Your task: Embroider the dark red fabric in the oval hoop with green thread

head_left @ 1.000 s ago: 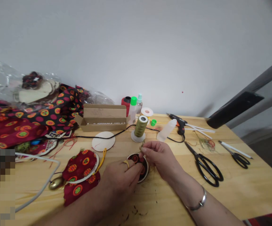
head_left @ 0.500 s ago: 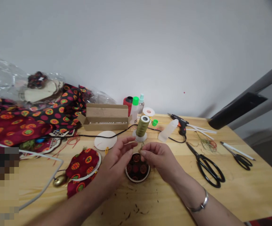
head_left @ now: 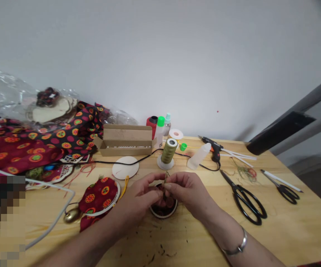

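My right hand (head_left: 187,191) pinches a short bunch of olive thread (head_left: 165,178) between thumb and fingertips. From the other side, my left hand (head_left: 142,196) closes its thumb and fingers on the same thread. Just below both hands lies a round, dark patterned fabric piece (head_left: 163,214) with a pale rim, partly covered by my fingers. Beyond them an olive thread spool (head_left: 168,152) stands upright. Left of my left hand are a red patterned fabric disc (head_left: 101,194), a yellow cord (head_left: 125,186) and a brass bell (head_left: 73,215).
Large black scissors (head_left: 245,198) and smaller scissors (head_left: 285,193) lie at right. A glue gun (head_left: 212,145), a white bottle (head_left: 198,157) and an open cardboard box (head_left: 127,150) stand behind. A black cable (head_left: 107,162) crosses the table. Patterned cloth (head_left: 13,148) is heaped at left.
My left hand has come in to the right, its spread fingers now closed at the thread beside my right fingertips. Both hands cover more of the dark fabric piece.
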Available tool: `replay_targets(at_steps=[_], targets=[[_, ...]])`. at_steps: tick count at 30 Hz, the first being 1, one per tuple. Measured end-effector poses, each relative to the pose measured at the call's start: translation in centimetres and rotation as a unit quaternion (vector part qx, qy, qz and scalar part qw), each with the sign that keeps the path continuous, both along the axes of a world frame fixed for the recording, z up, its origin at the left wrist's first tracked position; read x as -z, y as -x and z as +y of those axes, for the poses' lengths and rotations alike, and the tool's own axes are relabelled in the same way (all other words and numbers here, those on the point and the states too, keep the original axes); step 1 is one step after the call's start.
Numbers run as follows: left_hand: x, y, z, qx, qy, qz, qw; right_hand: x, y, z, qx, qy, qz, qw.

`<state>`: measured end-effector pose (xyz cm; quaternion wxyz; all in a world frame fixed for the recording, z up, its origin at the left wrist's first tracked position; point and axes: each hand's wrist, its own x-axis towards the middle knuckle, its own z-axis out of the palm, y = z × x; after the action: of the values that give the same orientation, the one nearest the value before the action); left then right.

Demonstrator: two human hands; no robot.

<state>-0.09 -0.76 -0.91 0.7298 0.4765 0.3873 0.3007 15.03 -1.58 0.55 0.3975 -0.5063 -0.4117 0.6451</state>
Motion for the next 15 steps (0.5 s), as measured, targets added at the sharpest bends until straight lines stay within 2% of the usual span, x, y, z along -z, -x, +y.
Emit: replay_targets(at_steps=[3, 7, 11, 13, 15], targets=[[0.03, -0.05, 0.02, -0.004, -0.038, 0.065, 0.997, 0.26, -0.03, 0.07, 0.012, -0.006, -0.021, 1.0], [-0.32, -0.27, -0.07, -0.009, -0.128, 0.108, 0.986, 0.49, -0.17, 0.14, 0.004, -0.017, -0.033, 0.999], [-0.77, -0.3, -0.31, -0.025, -0.211, 0.182, 0.96, 0.5, -0.33, 0.17, -0.003, -0.017, -0.036, 0.999], [-0.86, -0.25, -0.36, -0.038, -0.211, 0.202, 0.956, 0.51, -0.39, 0.16, -0.001, -0.018, -0.039, 0.999], [-0.85, -0.21, -0.28, -0.038, -0.163, 0.183, 0.969, 0.53, -0.42, 0.14, 0.0, -0.021, -0.04, 0.999]])
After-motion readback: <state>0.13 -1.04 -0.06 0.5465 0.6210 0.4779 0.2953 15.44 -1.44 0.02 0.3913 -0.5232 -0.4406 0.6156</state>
